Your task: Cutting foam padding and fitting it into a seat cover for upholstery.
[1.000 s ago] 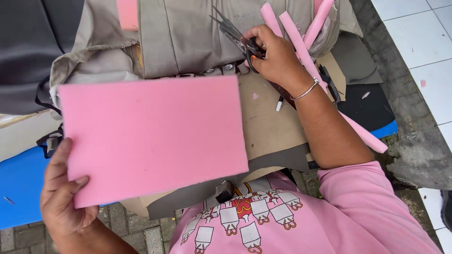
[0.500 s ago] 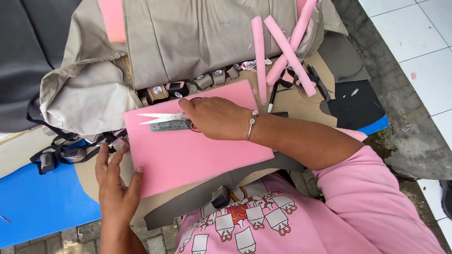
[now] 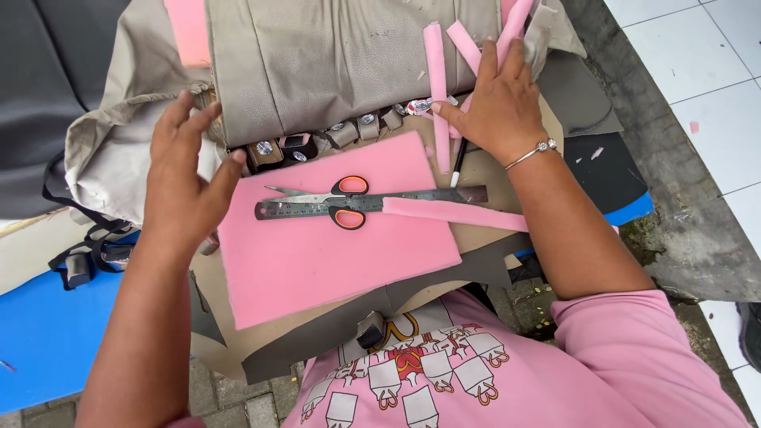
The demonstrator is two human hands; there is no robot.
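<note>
A grey seat cover point(image 3: 333, 63) is spread beyond both hands. Between them lies a pink foam sheet point(image 3: 333, 238), with ruler point(image 3: 372, 204) and scissors point(image 3: 341, 198) laid down. The left hand point(image 3: 186, 170) hovers open; the right hand point(image 3: 495, 103), open, presses foam strips point(image 3: 437, 87). Strip gathering seems underway; arranging is judged next.

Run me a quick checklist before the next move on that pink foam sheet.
1. Foam sheet lying flat on the board: ok.
2. Scissors put down, blades shut: ok.
3. Ruler within reach, on the sheet: ok.
4. Left hand empty, at the sheet's left edge: ok.
5. Right hand empty: not ok, it rests on the foam strips.
6. Cut line marked on the sheet: cannot tell.
</note>
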